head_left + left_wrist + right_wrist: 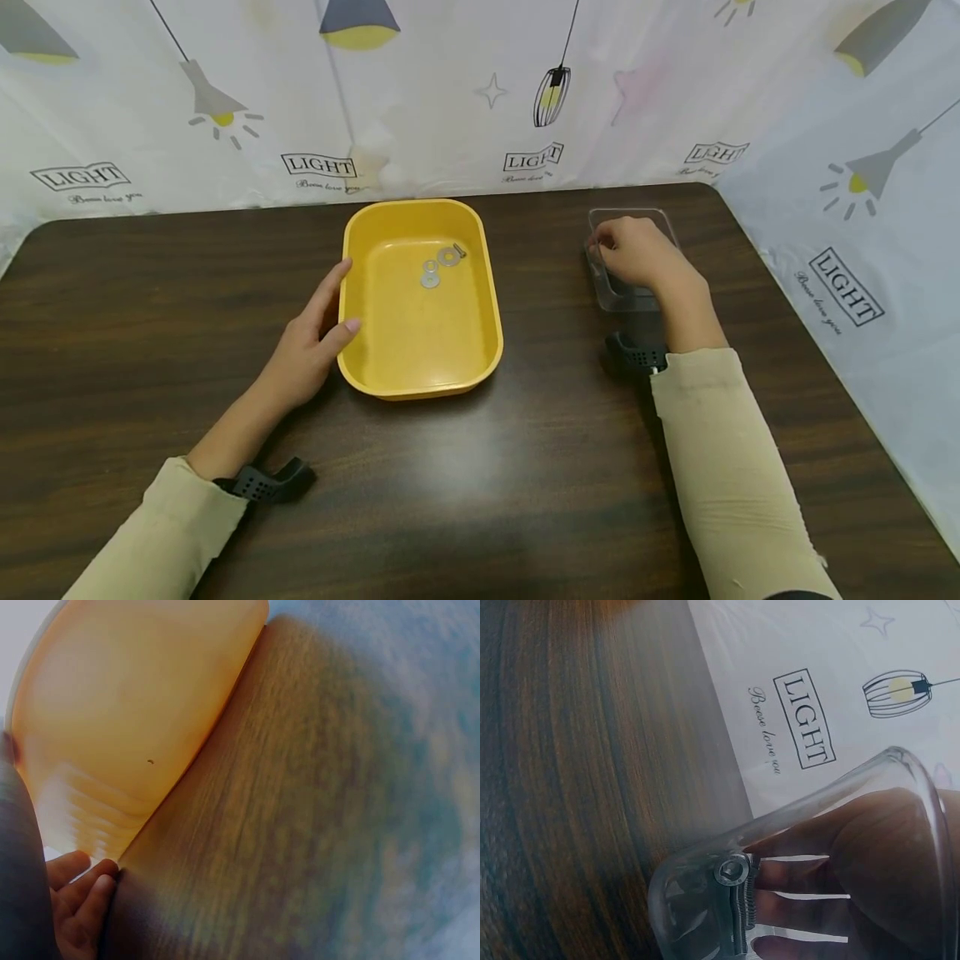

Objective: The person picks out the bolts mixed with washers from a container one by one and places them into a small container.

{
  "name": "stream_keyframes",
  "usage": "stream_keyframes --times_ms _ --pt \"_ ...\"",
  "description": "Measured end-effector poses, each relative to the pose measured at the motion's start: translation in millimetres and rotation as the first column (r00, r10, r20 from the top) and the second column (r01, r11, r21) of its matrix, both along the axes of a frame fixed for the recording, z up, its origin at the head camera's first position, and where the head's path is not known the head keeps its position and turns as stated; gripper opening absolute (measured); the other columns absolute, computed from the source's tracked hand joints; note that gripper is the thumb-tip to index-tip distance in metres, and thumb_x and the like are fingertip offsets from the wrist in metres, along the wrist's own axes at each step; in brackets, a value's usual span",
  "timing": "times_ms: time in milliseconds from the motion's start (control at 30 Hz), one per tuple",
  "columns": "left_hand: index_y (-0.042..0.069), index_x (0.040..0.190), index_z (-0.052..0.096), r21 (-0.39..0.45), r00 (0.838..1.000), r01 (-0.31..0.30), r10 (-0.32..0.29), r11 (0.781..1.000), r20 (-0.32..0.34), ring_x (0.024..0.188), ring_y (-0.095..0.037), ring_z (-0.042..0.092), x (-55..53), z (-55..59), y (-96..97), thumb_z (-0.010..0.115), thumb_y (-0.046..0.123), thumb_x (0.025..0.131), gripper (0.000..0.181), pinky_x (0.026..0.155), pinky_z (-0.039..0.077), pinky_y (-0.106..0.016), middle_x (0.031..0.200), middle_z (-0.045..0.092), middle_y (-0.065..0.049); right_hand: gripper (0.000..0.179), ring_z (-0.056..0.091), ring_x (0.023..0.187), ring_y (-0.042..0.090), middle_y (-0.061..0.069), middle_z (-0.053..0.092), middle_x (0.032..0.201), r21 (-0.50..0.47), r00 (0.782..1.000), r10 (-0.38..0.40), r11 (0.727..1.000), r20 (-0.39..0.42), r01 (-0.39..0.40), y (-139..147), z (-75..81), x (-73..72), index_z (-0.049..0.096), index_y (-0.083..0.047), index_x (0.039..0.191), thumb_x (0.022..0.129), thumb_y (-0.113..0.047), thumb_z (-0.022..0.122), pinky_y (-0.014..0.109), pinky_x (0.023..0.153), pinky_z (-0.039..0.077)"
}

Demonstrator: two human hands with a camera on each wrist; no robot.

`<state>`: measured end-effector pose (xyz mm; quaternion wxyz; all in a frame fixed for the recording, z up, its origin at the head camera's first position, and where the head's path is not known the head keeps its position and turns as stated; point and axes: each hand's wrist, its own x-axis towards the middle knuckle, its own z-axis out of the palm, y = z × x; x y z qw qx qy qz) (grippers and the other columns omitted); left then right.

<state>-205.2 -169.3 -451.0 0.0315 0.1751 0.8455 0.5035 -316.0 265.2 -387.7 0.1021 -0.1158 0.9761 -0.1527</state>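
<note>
My left hand (303, 350) holds the left side of a yellow tray (420, 390), thumb over the rim and fingers along the outer wall. In the left wrist view, fingertips touch the wall low down. Several metal washers (448, 257) and a small screw (460, 251) lie in the tray. At the right, my right hand (637, 250) reaches into a clear plastic box (626, 302). Through its wall, the right wrist view shows spread fingers (791, 911) with their tips at several metal bolts, one a socket-head bolt (733, 870).
Both containers stand on a dark wooden table (450, 500), the box near its back right corner. A white sheet printed with lamps (442, 100) hangs behind the table and along its right side. Black straps (266, 483) sit at both wrists.
</note>
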Motion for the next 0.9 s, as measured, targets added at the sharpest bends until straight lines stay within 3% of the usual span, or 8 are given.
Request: stream_keyframes --times_ms 633,900 --pt "0.032 0.164 0.014 0.024 1.0 -0.002 0.002 1.0 0.001 0.124 -0.027 0.057 -1.4 -0.2 0.4 0.046 0.024 0.106 0.067 0.091 0.045 -0.006 0.156 0.045 -0.015 0.032 0.057 0.087 0.031 0.023 0.068 0.112 0.015 1.0 -0.002 1.0 -0.025 0.002 2.4 -3.5 -4.9 0.067 0.002 0.121 0.103 -0.014 0.045 0.047 0.079 0.047" --pt "0.034 0.163 0.015 0.018 1.0 -0.009 0.009 1.0 -0.001 0.117 -0.006 0.057 -1.2 -0.6 0.3 0.047 0.023 0.106 0.066 0.089 0.047 -0.007 0.155 0.045 -0.015 0.032 0.055 0.087 0.031 0.022 0.068 0.111 0.014 1.0 -0.001 1.0 -0.022 0.001 2.7 -4.0 -5.6 0.067 0.001 0.121 0.103 -0.015 0.045 0.045 0.079 0.045"
